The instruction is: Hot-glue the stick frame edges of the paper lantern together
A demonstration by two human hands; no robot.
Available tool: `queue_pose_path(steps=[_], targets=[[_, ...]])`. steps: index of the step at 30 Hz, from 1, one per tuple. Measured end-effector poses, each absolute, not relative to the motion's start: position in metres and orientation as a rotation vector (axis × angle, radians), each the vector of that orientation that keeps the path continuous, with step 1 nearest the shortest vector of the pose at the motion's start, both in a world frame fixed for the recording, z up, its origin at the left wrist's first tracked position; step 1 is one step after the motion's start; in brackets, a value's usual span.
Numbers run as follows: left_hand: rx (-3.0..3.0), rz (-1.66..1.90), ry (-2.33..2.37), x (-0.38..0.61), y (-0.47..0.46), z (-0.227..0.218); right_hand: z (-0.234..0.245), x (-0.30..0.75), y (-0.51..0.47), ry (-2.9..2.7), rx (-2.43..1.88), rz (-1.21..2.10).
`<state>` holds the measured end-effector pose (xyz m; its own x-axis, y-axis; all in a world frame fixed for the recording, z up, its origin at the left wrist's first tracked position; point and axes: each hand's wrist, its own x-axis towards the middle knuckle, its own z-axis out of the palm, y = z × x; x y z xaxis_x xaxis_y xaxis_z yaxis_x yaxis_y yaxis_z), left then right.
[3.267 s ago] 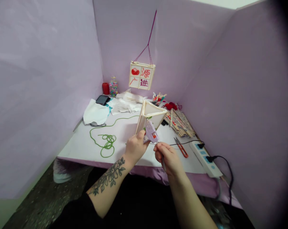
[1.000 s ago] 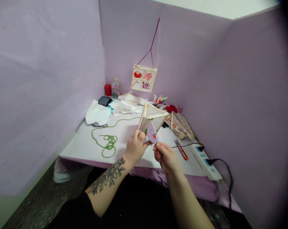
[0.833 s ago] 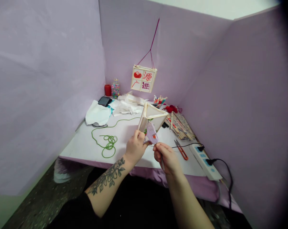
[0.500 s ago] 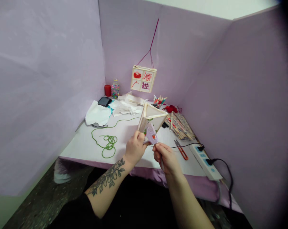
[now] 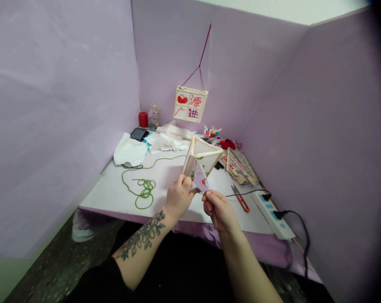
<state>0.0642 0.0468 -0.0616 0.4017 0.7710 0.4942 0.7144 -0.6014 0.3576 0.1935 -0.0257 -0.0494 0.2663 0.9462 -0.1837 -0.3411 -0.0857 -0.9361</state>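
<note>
My left hand (image 5: 179,195) is closed on the lower left side of a white paper lantern (image 5: 211,156) with a pale stick frame and a triangular open top. Green and red markings show on its near panel. In my right hand (image 5: 218,206) is a lilac glue gun (image 5: 201,179), gripped by the handle, its nozzle pointing up in front of the lantern's near edge. Whether the nozzle touches the frame I cannot tell. Green cord (image 5: 144,189) lies in loose loops to the left of my left hand.
Red-handled snips (image 5: 241,198) and a white power strip (image 5: 274,214) lie at right, a black cable running to the strip. Paper-wrapped sticks (image 5: 239,168) lie behind them. White crumpled paper (image 5: 168,141) is at the back. A finished-looking lantern (image 5: 190,104) hangs above on purple string.
Both hands, the lantern and the glue gun hold almost the same pose. The whole view has shifted very slightly.
</note>
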Motion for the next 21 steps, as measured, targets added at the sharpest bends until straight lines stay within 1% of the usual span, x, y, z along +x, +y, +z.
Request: queue_pose_path(steps=[5, 12, 16, 21], targets=[[2.538, 1.023, 1.327, 0.063, 0.045, -0.066, -0.052, 0.196, -0.028, -0.677, -1.152, 1.246], [2.445, 1.337, 1.209, 0.064, 0.051, -0.075, -0.056, 0.198, -0.036, -0.766, -1.245, 1.163], [2.422, 1.336, 1.19, 0.065, 0.051, -0.075, -0.061, 0.197, -0.042, -0.754, -1.334, 1.061], [2.454, 1.279, 1.196, 0.067, 0.048, -0.074, -0.06, 0.198, -0.041, -0.775, -1.317, 0.985]])
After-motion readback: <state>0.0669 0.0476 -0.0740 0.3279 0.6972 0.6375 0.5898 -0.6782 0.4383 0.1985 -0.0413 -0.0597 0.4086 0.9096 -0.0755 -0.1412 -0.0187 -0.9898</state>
